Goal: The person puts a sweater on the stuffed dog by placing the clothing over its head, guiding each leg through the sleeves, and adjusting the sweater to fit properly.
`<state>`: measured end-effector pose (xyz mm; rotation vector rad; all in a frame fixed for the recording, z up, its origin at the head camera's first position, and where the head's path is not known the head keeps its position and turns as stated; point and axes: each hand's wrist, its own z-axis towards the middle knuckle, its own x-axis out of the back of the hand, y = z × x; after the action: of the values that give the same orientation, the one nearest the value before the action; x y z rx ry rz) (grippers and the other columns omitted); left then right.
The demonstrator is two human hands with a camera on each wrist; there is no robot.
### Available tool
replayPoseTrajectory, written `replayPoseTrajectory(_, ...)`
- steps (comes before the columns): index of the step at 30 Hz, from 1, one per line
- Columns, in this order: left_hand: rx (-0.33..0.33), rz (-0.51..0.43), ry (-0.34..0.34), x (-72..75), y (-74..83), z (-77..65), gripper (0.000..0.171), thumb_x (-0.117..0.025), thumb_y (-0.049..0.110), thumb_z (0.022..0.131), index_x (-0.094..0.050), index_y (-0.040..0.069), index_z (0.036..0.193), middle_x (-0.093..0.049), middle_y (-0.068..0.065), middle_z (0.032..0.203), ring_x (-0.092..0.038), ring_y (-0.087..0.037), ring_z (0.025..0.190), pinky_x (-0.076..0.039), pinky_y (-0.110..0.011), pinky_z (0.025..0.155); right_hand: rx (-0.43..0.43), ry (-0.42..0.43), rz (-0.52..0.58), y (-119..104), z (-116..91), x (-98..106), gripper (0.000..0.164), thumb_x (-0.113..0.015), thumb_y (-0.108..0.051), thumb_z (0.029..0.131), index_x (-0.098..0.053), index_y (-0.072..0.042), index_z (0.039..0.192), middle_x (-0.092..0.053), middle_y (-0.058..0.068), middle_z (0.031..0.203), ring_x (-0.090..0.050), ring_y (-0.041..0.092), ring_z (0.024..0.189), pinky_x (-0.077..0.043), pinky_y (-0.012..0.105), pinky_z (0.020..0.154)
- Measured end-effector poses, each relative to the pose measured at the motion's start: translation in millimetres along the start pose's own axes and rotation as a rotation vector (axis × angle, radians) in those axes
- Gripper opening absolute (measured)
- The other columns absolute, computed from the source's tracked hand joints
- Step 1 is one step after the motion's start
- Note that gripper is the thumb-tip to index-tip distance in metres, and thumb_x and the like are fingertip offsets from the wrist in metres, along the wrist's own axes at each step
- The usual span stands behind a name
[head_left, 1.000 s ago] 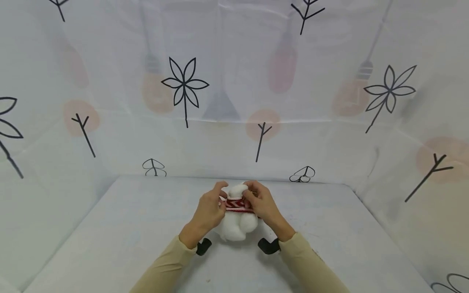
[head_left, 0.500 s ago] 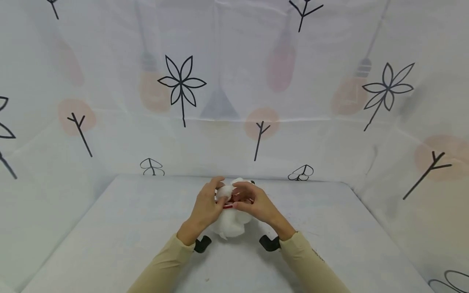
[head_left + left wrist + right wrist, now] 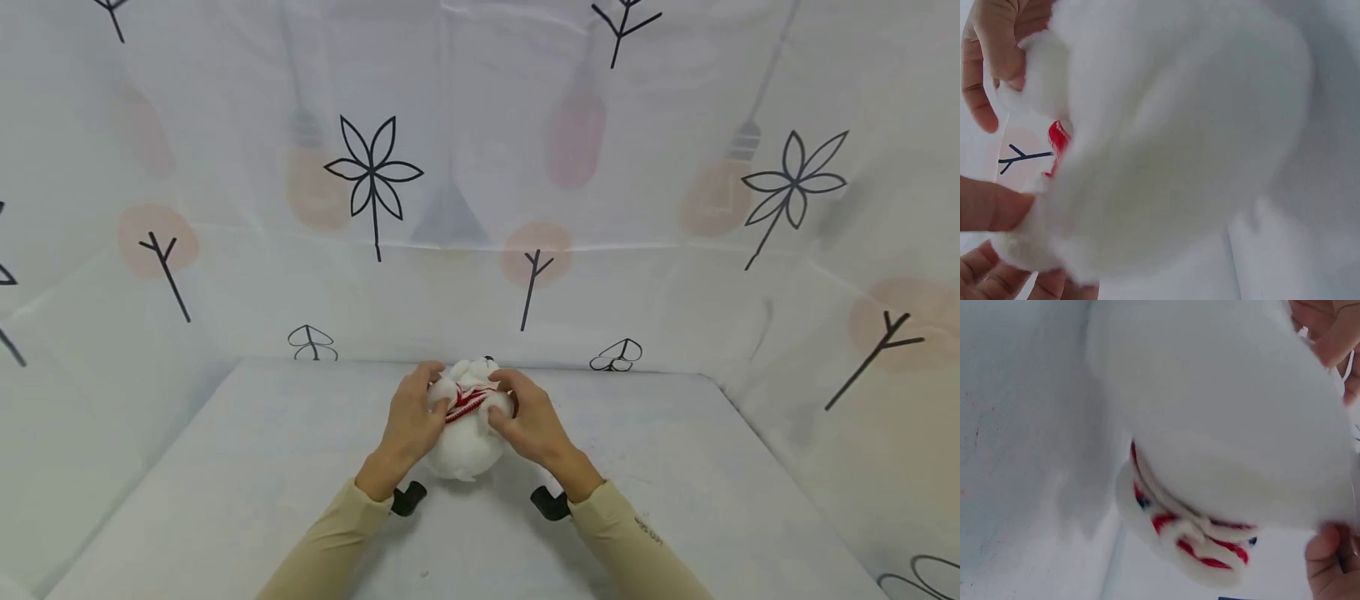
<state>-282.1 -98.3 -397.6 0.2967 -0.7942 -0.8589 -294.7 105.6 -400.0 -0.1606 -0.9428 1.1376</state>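
A white plush toy (image 3: 465, 454) is between both hands, its round body toward me and its head (image 3: 476, 370), with a small black spot, at the far end. Red and white knitted cloth (image 3: 467, 402) wraps it; navy bits show on the knitted cloth (image 3: 1191, 534) in the right wrist view. My left hand (image 3: 411, 417) grips a stubby white limb (image 3: 1025, 244) between thumb and fingers. On the other side my right hand (image 3: 534, 421) pinches the opposite limb (image 3: 1047, 72). The plush body (image 3: 1179, 137) fills most of the left wrist view.
The toy is over a white table (image 3: 300, 467), toward its back edge. Behind it hangs a white cloth backdrop (image 3: 645, 292) printed with flowers and twigs. Black wrist-camera mounts (image 3: 551, 503) stick inward from both wrists.
The toy has turned and shifted slightly left, so its head now shows at the back. My hands, close together half a second ago, have spread apart, each with a limb in its grip.
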Motion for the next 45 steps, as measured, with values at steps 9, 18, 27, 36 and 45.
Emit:
replayPoseTrajectory(9,-0.005,0.012,-0.168,-7.7,8.2,-4.1,0.049,-0.072,0.008,0.077,-0.055,0.002,0.122,-0.061,-0.006,0.091,-0.055,-0.022,0.082,-0.047,-0.036,0.073,0.123,0.078,0.087,8,-1,2,0.038,-0.069,0.000,0.082,-0.056,-0.003,0.118,-0.062,0.005,0.097,-0.055,0.014,0.076,-0.049,0.030,0.065)
replayPoseTrajectory(18,-0.042,-0.126,-0.121,-7.5,9.6,-5.4,0.051,-0.069,-0.004,0.079,-0.049,0.005,0.126,-0.066,-0.007,0.096,-0.061,-0.014,0.074,-0.053,-0.031,0.066,-0.269,0.008,0.059,7,-2,-5,0.065,-0.076,-0.043,0.079,-0.052,-0.005,0.126,-0.059,0.011,0.108,-0.059,0.028,0.089,-0.049,0.038,0.071)
replayPoseTrajectory(27,-0.062,-0.135,-0.135,-3.1,8.9,-1.5,0.053,-0.068,-0.007,0.078,-0.049,0.003,0.127,-0.063,-0.009,0.097,-0.060,-0.015,0.074,-0.053,-0.033,0.066,-0.395,-0.035,0.066,10,0,-9,0.079,-0.074,-0.052,0.076,-0.045,-0.006,0.134,-0.050,0.012,0.129,-0.049,0.029,0.116,-0.044,0.045,0.090)
replayPoseTrajectory(36,-0.048,-0.139,-0.150,0.5,8.1,-1.8,0.052,-0.067,-0.006,0.079,-0.048,0.004,0.127,-0.062,-0.008,0.096,-0.060,-0.014,0.074,-0.053,-0.030,0.066,-0.510,-0.070,0.185,12,2,-12,0.079,-0.077,-0.050,0.075,-0.043,-0.009,0.133,-0.055,0.009,0.111,-0.055,0.025,0.106,-0.049,0.041,0.084)
replayPoseTrajectory(45,-0.033,-0.151,-0.183,-0.7,8.7,-4.4,0.052,-0.066,-0.005,0.081,-0.047,0.005,0.128,-0.062,-0.008,0.098,-0.061,-0.013,0.076,-0.053,-0.028,0.067,-0.447,-0.089,0.348,22,1,-11,0.071,-0.078,-0.031,0.080,-0.042,-0.007,0.137,-0.052,0.015,0.126,-0.052,0.028,0.113,-0.044,0.044,0.093)
